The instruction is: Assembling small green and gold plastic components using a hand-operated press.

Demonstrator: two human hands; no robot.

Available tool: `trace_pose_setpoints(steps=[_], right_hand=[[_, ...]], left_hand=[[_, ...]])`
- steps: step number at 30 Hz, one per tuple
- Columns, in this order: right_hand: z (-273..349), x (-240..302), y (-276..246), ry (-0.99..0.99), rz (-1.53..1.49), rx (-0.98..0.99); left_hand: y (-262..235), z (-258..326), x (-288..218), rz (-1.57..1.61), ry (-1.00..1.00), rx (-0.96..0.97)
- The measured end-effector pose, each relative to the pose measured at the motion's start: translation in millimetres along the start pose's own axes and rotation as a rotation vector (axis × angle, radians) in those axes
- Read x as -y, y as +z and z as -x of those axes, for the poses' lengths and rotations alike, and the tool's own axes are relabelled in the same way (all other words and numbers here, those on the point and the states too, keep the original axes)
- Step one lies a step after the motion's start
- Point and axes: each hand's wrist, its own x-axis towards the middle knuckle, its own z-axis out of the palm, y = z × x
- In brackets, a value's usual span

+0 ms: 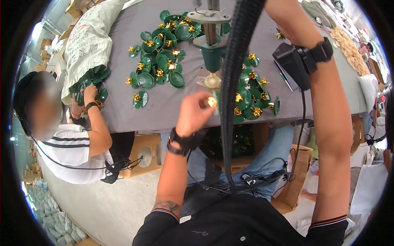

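My left hand [193,112] is closed, thumb and fingertips pinching a small shiny gold flower-shaped piece [211,101]. It is just in front of the pale round die [212,80] under the green ram [212,59] of an upright press. My right hand [283,14] reaches up to the top edge of the view, right of the press; its fingers are out of sight. Green leaf-shaped discs with gold flowers [160,61] lie heaped left of the press. More such discs [250,98] are piled to its right.
A thick black cable [234,90] crosses in front of the press. A phone-like slab with pens [287,76] lies under my right forearm. On the left a co-worker [72,139] handles green leaves by a white sack [88,45]. An open cardboard box [301,172] stands beside my legs.
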Motion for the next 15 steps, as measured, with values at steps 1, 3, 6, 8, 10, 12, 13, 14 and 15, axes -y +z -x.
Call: trace_pose_setpoints(steps=[1,3,6,8,10,12,13,14,15], right_hand=[[1,5,2,0.036,0.044,-0.032],[3,8,5,0.074,0.084,-0.062],[2,7,5,0.08,0.07,-0.1],[-2,1,9,-0.012,0.055,-0.046],[-2,-4,8,-0.026,0.087,-0.05],[-1,-6,5,-0.038,0.115,-0.055],[0,-4,3,-0.016,0.118,-0.071],[1,-3,1,0.006,0.117,-0.088],[1,-4,1,0.007,0.118,-0.093]], left_hand=[[-3,13,-10,0.038,0.033,0.11],[-19,17,-25,0.055,0.042,0.116],[-51,-9,8,-0.002,-0.123,-0.35],[-80,-37,57,-0.384,-0.111,-0.732],[-71,-54,74,-0.361,-0.008,-0.626],[-61,-52,70,-0.333,0.166,-0.461],[-54,-43,60,-0.407,0.212,-0.39],[-50,-31,43,-0.443,0.254,-0.335],[-49,-18,32,-0.48,0.297,-0.281]])
